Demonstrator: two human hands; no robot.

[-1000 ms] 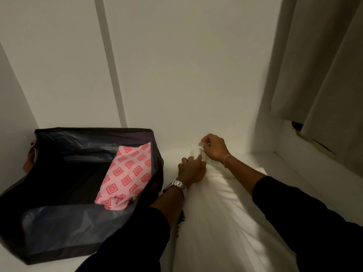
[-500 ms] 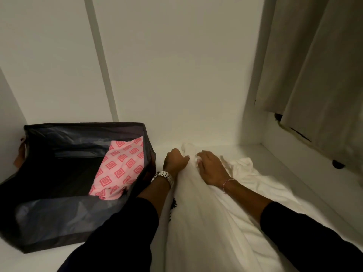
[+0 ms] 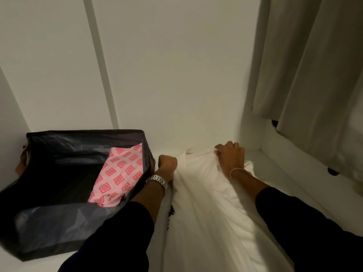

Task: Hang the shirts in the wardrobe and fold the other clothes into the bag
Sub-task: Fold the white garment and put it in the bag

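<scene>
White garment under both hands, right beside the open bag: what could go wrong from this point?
1. The left hand and right hand grip the white garment only at its far edge, bunching it; the fold may come out uneven or creased.
2. The left forearm lies against the dark bag's near wall, so a pull could shove or tip it.
3. The pink patterned cloth already fills the bag's right side; the bulky white piece may disturb it.

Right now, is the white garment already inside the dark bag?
No, the white garment lies on the shelf beside the dark bag, which holds only a pink patterned cloth.
</scene>
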